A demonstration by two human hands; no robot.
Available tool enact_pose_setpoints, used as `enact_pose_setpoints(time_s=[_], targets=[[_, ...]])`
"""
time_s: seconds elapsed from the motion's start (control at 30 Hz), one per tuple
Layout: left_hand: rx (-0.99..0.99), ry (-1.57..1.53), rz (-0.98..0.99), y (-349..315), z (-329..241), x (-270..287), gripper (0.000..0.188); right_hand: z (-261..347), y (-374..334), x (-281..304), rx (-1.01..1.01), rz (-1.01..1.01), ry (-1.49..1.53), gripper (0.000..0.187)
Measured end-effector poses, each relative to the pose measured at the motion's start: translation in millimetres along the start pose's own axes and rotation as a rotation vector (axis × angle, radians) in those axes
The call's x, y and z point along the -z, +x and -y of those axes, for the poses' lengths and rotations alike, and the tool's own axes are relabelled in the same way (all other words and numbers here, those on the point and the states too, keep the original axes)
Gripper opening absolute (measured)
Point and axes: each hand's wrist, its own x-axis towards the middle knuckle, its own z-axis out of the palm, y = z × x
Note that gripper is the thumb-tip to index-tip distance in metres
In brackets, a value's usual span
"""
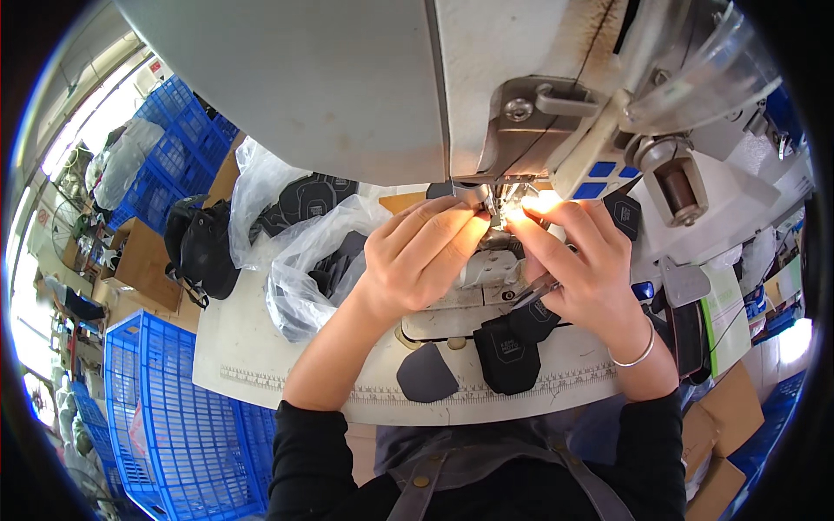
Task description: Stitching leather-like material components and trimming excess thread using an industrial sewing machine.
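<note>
Both hands meet under the lit needle area of a sewing machine [512, 193]. My left hand [415, 256] has its fingertips pressed together just left of the presser foot; whatever they pinch, perhaps thread or fabric, is lost in the glare. On the other side my right hand [580, 260] has thumb and forefinger closed close to the needle. Metal thread snips [536, 290] stick out from the lower fingers of that hand. Below lie black fabric pieces [506, 358] with a pale print, overlapping each other, and a plain grey fabric piece [426, 373] with cut corners.
Clear plastic bags [300, 291] with dark pieces lie left on the white machine table [248, 343]. A black bag [200, 247] hangs near its left edge. Blue crates [178, 417] stand beside the table, cardboard boxes [725, 417] at right. A thread bobbin [678, 193] sits on the machine.
</note>
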Motion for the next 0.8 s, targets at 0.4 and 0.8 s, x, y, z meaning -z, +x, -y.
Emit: enact_pose_setpoints(time_s=[0.4,0.8], targets=[[0.020,-0.011,0.004,-1,0,0,0.020,4,2,8,-0.055,0.173,0.080,0.049],[0.079,-0.020,0.018,0,-4,-1,0.018,-4,-5,45,-0.197,0.070,0.125,0.037]])
